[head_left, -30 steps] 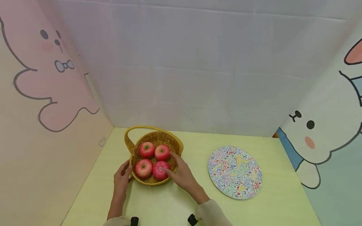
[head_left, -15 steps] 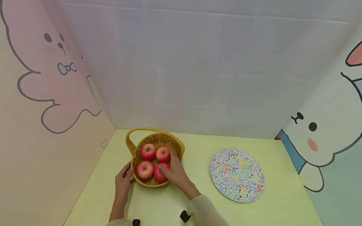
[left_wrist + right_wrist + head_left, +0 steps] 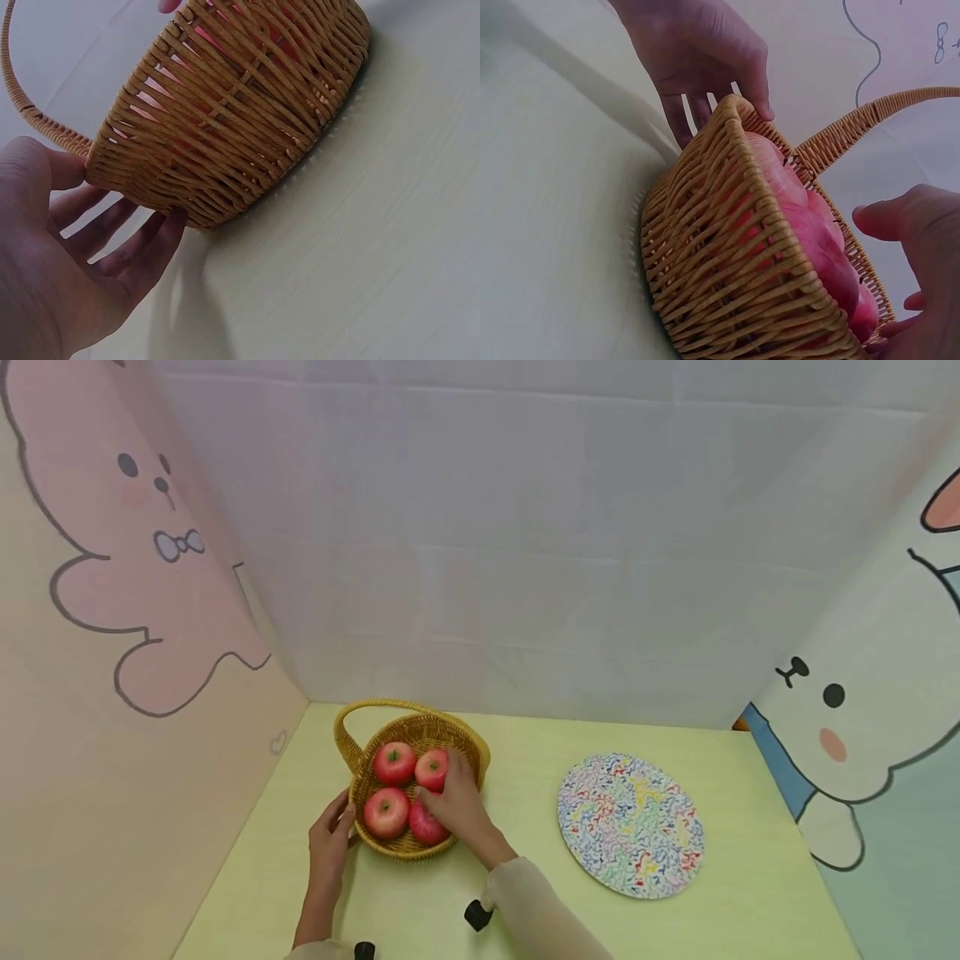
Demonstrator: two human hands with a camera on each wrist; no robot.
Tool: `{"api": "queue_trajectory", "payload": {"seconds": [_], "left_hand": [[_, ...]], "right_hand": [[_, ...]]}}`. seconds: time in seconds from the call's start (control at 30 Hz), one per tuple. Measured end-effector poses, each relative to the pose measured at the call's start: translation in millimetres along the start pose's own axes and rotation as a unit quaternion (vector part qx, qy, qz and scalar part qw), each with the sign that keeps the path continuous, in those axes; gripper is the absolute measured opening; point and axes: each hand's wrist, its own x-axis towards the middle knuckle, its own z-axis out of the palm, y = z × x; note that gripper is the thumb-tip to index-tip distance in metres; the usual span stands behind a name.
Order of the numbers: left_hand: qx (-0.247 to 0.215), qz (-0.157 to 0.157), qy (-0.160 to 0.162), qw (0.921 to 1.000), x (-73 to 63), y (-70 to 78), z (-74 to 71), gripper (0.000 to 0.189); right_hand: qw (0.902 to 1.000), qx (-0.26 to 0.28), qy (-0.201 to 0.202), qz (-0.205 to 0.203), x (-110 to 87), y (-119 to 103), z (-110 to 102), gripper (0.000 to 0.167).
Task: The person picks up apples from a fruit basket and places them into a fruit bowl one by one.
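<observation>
A yellow-brown wicker basket [image 3: 347,748] with a tall handle sits on the table and holds several red apples. At its left side my left hand [image 3: 324,852] grips the wall, thumb at the rim and fingers against the outer weave. My right hand [image 3: 467,814] reaches over the basket's right side. Its fingers are at the right edge of the back right apple [image 3: 430,769], and the thumb is held apart from the fruit in the right wrist view. The front right apple [image 3: 425,825] is partly hidden under this hand. Two more apples [image 3: 393,763] lie on the left.
A round, flat board [image 3: 630,827] with a multicoloured squiggle pattern lies to the right on the pale yellow table [image 3: 517,735]. White cloth [image 3: 525,568] closes off the back, and cartoon-printed panels stand at both sides.
My right hand has moved left and farther over the basket, its fingers coming to the back right apple. The left hand stays on the basket, and the whole head view has shifted slightly.
</observation>
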Motion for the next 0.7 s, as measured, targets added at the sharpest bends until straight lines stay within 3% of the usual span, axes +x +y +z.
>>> {"api": "queue_trajectory", "payload": {"seconds": [0.3,0.7], "left_hand": [[-0.002,-0.015,0.010,0.9998,-3.1,-1.7,-0.4,0.050],[-0.002,-0.015,0.007,0.9999,1.1,0.3,1.3,0.050]], "right_hand": [[0.9978,-0.012,0.007,0.065,11.1,-4,14,0.097],[0.9953,-0.010,0.022,0.094,20.7,-6,16,0.096]]}}
